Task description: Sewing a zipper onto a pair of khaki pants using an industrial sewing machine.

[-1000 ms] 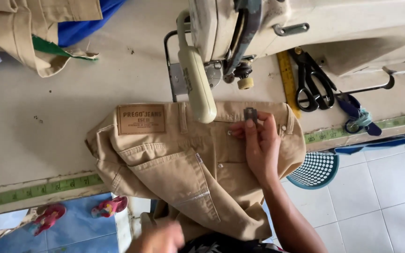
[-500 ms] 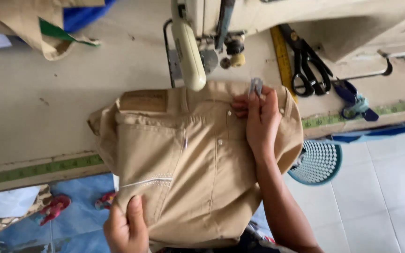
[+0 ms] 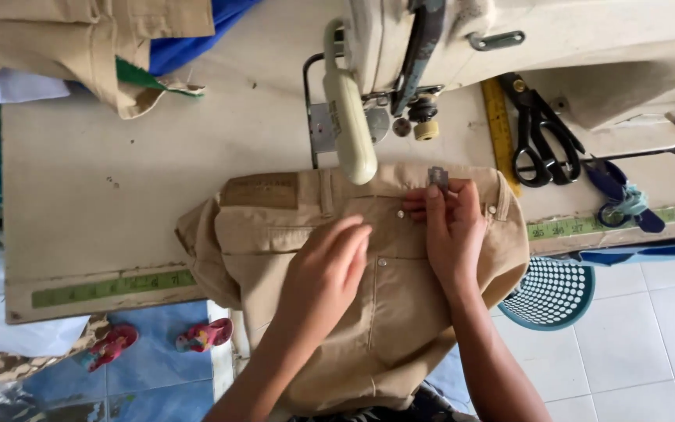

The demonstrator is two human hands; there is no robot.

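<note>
Tan trousers [image 3: 369,312] lie flat, waistband up against the sewing machine [image 3: 400,70], lower half hanging off the table [image 3: 119,203] edge; my read is they're spread that way to keep the waistband taut and reachable. Left hand [image 3: 328,273] is open, fingers together, palm pressing the cloth near the pocket, gripping nothing. Right hand [image 3: 453,234] is nearly closed, pinching a small grey blade [image 3: 437,177] at the waistband; scissors [image 3: 539,141] sit apart, untouched.
</note>
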